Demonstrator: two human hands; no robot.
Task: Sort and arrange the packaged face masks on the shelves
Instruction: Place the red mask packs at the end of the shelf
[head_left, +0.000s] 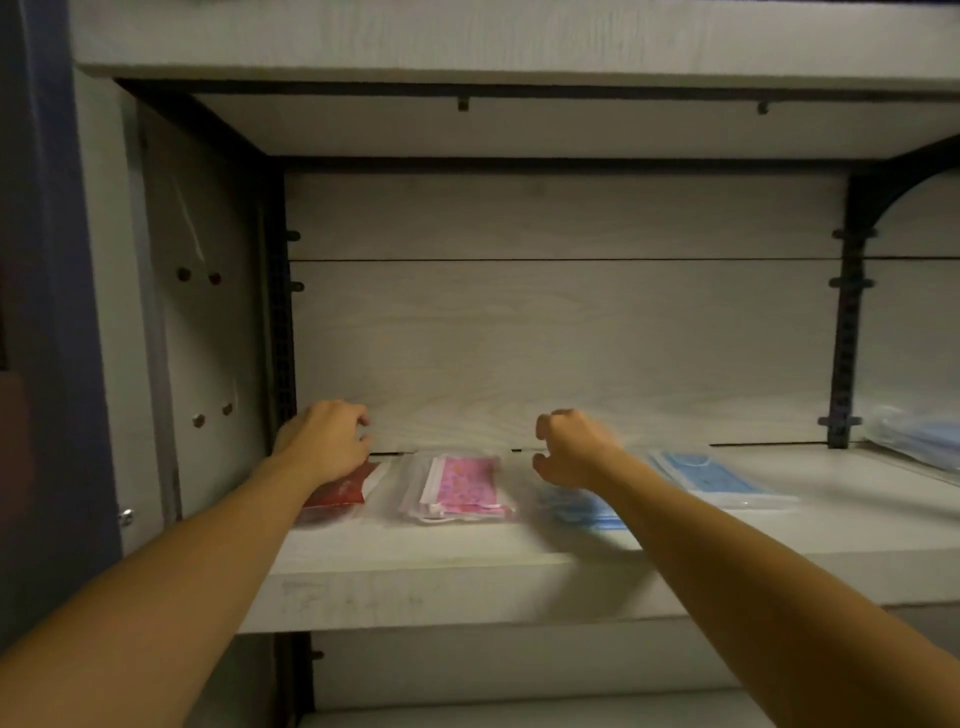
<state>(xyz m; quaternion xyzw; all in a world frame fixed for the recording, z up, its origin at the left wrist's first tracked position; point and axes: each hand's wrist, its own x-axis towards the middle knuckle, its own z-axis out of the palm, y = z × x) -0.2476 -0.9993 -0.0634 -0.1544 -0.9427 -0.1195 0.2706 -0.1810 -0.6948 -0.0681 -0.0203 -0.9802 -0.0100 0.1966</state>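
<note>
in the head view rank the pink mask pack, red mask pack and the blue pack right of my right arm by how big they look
1. blue pack
2. pink mask pack, close to the blue one
3. red mask pack, though the left hand hides part of it

From where I stand, no lettering can be read anywhere. Faint grey marks run along the front edge of the shelf (467, 587), too smudged to make out as words. The red mask packet (340, 488) carries a small pale print, but it is too blurred to tell.
</note>
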